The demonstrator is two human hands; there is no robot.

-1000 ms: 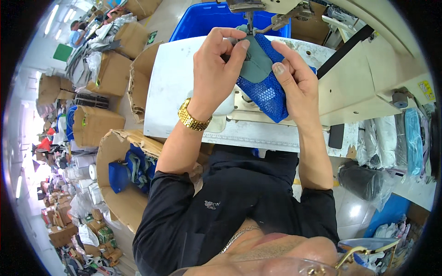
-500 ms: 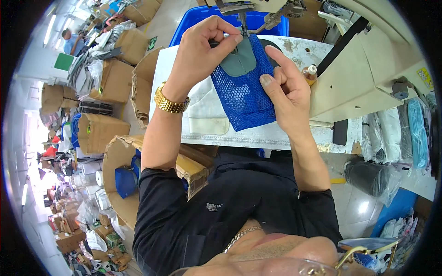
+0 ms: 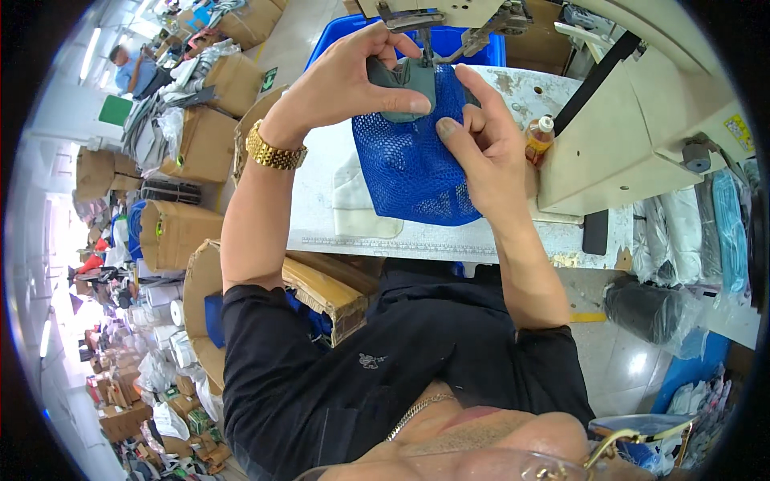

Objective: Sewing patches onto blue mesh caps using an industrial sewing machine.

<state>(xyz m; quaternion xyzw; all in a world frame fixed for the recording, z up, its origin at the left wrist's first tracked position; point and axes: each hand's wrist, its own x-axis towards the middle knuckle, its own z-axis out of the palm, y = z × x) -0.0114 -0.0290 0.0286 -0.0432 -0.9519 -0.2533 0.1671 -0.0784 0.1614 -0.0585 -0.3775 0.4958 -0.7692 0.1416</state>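
Observation:
A blue mesh pouch (image 3: pixel 409 172) lies under the needle area of a sewing machine (image 3: pixel 634 144), its lower part hanging toward me. A grey-green fabric patch (image 3: pixel 419 80) sits at the pouch's upper end, just below the presser foot (image 3: pixel 426 50). My left hand (image 3: pixel 341 84), with a gold watch on its wrist, pinches the patch, the thumb flat on top and the fingers behind it. On the pouch's right side, my right hand (image 3: pixel 496 152) grips the mesh between thumb and fingers, its index finger stretched toward the presser foot.
A pale cloth piece (image 3: pixel 365 212) rests on the white worktable (image 3: pixel 313 200), left of the pouch. Beside the machine's arm stands a small bottle (image 3: pixel 539 138). Behind the table is a blue bin (image 3: pixel 329 36); cardboard boxes (image 3: pixel 183 232) stand at left.
My left hand has shifted left and slightly down, folding the patch over with its thumb. The pouch has turned and bulged leftward. My right hand has moved slightly left.

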